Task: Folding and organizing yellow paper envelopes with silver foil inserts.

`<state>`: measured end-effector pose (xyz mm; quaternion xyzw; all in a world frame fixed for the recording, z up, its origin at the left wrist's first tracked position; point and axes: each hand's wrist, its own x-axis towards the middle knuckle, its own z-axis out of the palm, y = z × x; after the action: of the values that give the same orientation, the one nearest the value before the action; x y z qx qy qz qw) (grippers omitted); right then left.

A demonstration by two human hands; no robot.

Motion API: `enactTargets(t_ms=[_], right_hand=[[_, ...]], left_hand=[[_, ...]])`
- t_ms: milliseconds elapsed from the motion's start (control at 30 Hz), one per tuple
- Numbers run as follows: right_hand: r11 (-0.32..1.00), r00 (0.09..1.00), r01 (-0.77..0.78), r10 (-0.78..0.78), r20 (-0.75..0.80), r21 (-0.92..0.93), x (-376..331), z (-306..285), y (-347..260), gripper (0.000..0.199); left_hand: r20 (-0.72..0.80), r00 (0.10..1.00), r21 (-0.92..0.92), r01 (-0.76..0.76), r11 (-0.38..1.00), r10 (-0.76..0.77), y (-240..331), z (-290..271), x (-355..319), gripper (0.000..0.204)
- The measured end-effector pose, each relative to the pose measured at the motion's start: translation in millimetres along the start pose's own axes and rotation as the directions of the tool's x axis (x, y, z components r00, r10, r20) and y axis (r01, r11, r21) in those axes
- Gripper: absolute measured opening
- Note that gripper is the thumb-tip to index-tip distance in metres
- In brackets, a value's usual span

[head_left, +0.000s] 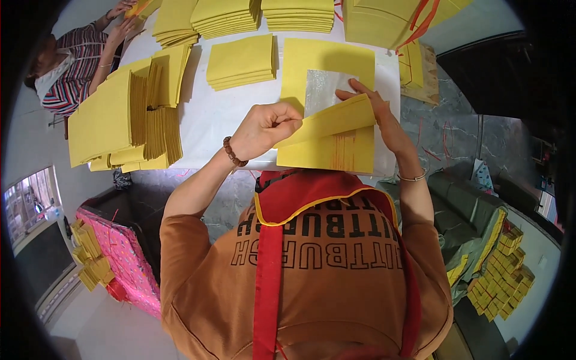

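Your left hand [264, 127] is closed into a loose fist, with the fingers [287, 117] pinching the left edge of a yellow paper sheet [336, 120] that is lifted and folded over at an angle. Your right hand [375, 111] lies flat and open, fingers extended, pressing on the upper right part of the same sheet; it grips nothing. The sheet sits at the front edge of the white counter [222, 114], directly before you, on top of a stack of yellow sheets [327, 153]. Behind the raised fold, a silver foil square [321, 90] shows in the middle of a larger flat yellow sheet [327, 60]. A beaded bracelet [234, 153] circles your left wrist and a thin bangle [413, 177] your right. To the left on the counter stands a large fanned pile of yellow paper [126, 117], and a smaller neat stack [241, 61] lies just left of the flat sheet. More stacks [264, 15] line the far edge of the counter. At the far left corner, another person in a striped shirt [75, 66] has both hands on yellow paper. On the floor to the lower right, small yellow bundles [501, 273] are piled, and to the lower left a pink patterned cloth [126, 258] carries more yellow bundles.
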<state>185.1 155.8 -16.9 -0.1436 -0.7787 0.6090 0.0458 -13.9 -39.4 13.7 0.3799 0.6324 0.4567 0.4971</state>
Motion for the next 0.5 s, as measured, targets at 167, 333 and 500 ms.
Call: enactTargets(t_ms=[167, 333, 500], right_hand=[[0.988, 0.99, 0.14, -0.139, 0.006, -0.064, -1, -6, 9, 0.06], [0.991, 0.985, 0.114, -0.104, 0.141, -0.065, -1, -15, 2, 0.058], [0.993, 0.983, 0.121, -0.12, 0.138, 0.004, 0, -16, 13, 0.056]], left_hand=[[-0.022, 1.0, -0.035, 0.009, 0.999, -0.01, -4, 1, 2, 0.011], [-0.087, 0.996, -0.055, -0.031, 0.998, 0.026, -3, 8, 2, 0.011], [-0.074, 0.993, 0.129, -0.08, 0.988, 0.09, 1, 10, -2, 0.011]])
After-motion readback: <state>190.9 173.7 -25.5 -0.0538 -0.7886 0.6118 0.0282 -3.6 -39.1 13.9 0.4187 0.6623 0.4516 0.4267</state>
